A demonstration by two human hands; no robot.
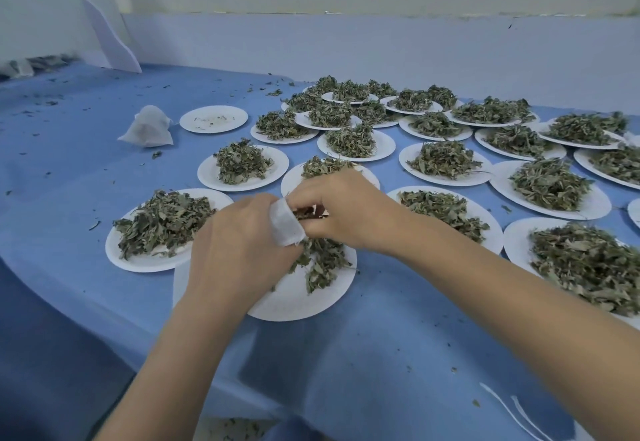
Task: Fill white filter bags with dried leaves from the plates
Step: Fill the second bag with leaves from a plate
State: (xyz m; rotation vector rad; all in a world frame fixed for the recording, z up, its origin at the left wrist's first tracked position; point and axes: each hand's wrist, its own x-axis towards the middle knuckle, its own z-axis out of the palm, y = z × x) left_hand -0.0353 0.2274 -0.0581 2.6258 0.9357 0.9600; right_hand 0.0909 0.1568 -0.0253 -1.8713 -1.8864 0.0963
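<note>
My left hand grips a small white filter bag above the nearest white plate. My right hand pinches a tuft of dried leaves at the bag's mouth. Loose dried leaves lie on that plate under my hands, partly hidden by them. A filled white filter bag sits on the blue cloth at the far left.
Several white plates heaped with dried leaves cover the table's middle and right, among them one at the left and one at the right. A nearly bare plate lies beside the filled bag. Leaf crumbs dot the blue cloth.
</note>
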